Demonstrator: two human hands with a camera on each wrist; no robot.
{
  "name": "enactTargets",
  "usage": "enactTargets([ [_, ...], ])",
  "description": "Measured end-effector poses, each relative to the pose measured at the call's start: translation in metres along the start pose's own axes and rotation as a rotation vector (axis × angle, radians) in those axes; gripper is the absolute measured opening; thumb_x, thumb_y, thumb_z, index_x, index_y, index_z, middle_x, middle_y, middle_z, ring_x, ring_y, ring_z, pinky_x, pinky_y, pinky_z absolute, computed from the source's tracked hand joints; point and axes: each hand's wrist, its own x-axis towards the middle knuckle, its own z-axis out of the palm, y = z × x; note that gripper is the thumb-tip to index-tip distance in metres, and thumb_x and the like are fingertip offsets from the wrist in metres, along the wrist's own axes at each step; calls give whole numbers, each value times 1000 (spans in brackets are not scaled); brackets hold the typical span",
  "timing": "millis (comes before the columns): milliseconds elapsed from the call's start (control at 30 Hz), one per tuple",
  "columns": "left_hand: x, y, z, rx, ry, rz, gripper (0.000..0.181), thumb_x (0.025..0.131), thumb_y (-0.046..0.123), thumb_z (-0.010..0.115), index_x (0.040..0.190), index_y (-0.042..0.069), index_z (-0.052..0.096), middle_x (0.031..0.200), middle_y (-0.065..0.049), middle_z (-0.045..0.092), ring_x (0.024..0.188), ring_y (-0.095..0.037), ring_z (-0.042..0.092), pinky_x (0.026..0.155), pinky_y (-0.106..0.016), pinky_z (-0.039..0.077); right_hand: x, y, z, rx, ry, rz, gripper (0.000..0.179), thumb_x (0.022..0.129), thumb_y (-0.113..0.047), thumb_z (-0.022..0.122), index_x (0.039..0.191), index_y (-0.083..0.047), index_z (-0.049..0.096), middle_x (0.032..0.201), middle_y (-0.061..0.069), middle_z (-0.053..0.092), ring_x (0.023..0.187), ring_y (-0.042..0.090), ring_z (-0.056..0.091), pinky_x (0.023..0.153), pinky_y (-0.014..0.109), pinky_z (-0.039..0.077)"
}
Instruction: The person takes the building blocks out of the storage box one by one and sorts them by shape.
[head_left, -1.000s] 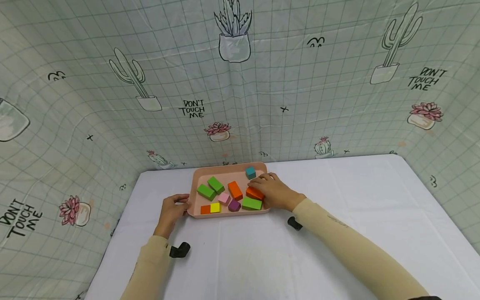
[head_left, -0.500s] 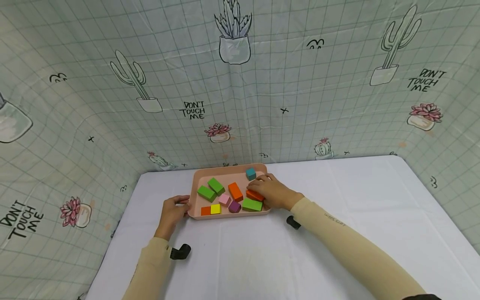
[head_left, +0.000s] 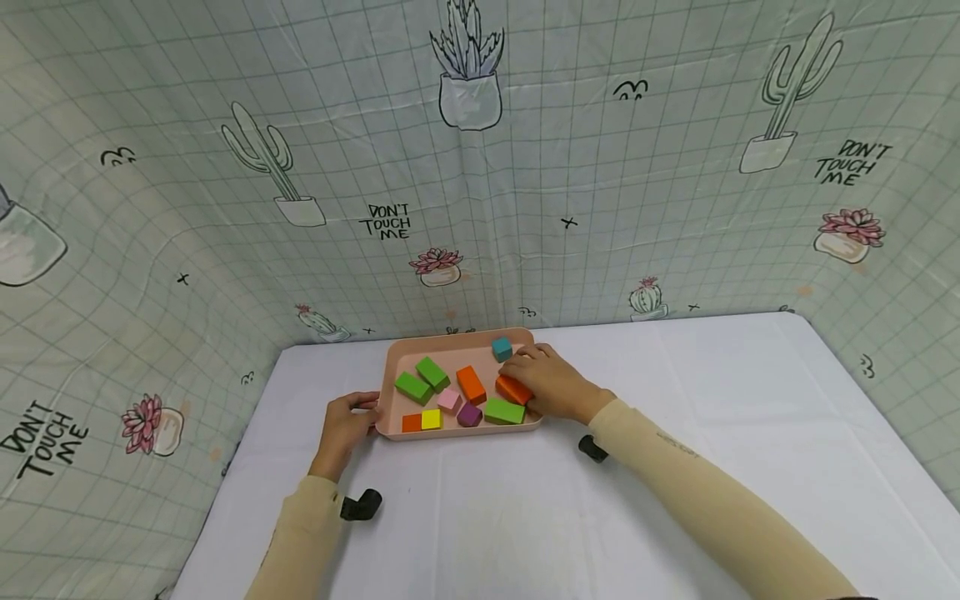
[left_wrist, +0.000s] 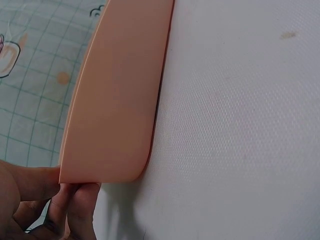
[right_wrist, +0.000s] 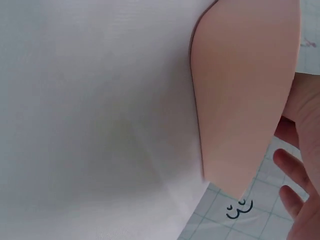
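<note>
A peach-pink tray (head_left: 435, 338) lies on the white table with colored blocks in it. My left hand (head_left: 343, 429) holds the tray's left end; in the left wrist view its thumb (left_wrist: 37, 182) is at the rim, with fingers against the outer wall. My right hand (head_left: 555, 385) reaches over the right end and grips an orange block (head_left: 513, 390), its fingers curled over the far side. Just in front of that block lies a green block (head_left: 504, 411), and a teal cube (head_left: 502, 349) sits behind it. The right wrist view shows the tray wall (right_wrist: 240, 90) covering part of the hand.
Left of the held block lie another orange block (head_left: 471, 384), a pink cube (head_left: 449, 401) and a purple block (head_left: 469, 414). Two green blocks (head_left: 413, 387) lie at the left, with a small orange block (head_left: 411, 422) and a yellow cube (head_left: 431, 419) in front. A patterned cloth (head_left: 525, 183) hangs behind the table.
My right hand has shifted slightly right with the orange block, which has turned a little and shows more of its top than half a second ago. My left hand stays at the tray.
</note>
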Motion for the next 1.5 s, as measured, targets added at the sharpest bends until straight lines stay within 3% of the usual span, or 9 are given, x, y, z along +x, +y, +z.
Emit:
enactTargets([
  [300,-1,0,0,-6,-3,11,33,98,-5,64,129,-14,66,118,-28,64,75,-14,61,62,-18,52,-10,3,-7,16,121,45,60,84,-23,91,138,-10,68,137,5,69,134,34,54,117,57,40],
  [600,-3,1,-1,-8,-8,11,33,98,-5,63,130,-14,65,118,-28,63,77,-15,62,63,-18,53,-27,13,-21,35,295,73,62,78,-18,96,134,-8,69,133,6,70,127,35,56,112,54,41],
  [767,-3,1,-1,-6,-12,8,33,99,-4,64,131,-14,65,119,-27,63,77,-15,62,64,-18,53,-38,25,-25,27,344,139,61,78,-17,95,133,-8,69,132,8,70,126,36,56,110,53,40],
  [1133,0,0,1,-29,-15,33,34,97,-7,63,129,-16,65,114,-26,64,73,-11,60,62,-18,52,-58,44,-17,32,386,304,57,79,-11,90,131,-1,69,131,16,70,123,41,58,108,58,41],
  [1500,-3,0,2,-4,-2,13,33,99,-4,63,130,-13,66,118,-27,63,75,-14,60,61,-17,52,-54,56,-8,-35,288,310,58,82,-17,90,132,1,68,130,17,70,123,40,58,110,55,41],
])
